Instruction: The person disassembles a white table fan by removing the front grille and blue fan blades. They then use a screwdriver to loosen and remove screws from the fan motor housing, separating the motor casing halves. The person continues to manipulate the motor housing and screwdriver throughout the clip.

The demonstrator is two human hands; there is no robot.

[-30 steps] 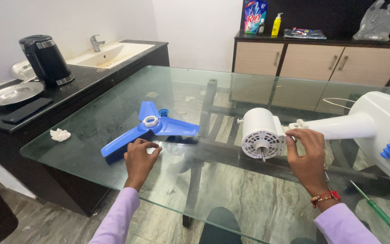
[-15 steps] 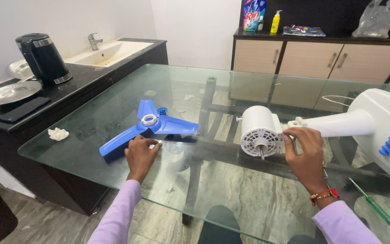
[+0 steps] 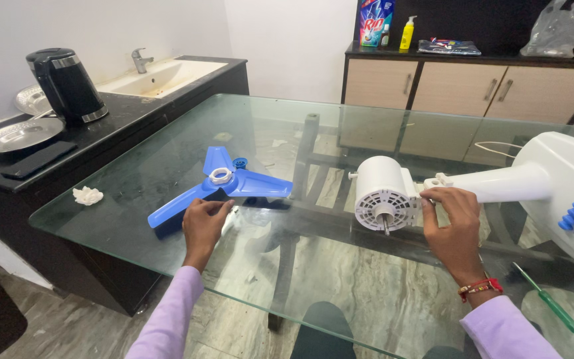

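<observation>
Steadying the white plastic fan motor housing (image 3: pixel 384 193) with curled right hand (image 3: pixel 456 229) fingers, the left hand (image 3: pixel 202 225), loosely closed, touches the blue three-bladed fan propeller (image 3: pixel 224 183).

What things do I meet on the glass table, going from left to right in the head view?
Crumpled white tissue → left hand → blue fan blade → white fan motor → right hand → green screwdriver → white fan base.
</observation>
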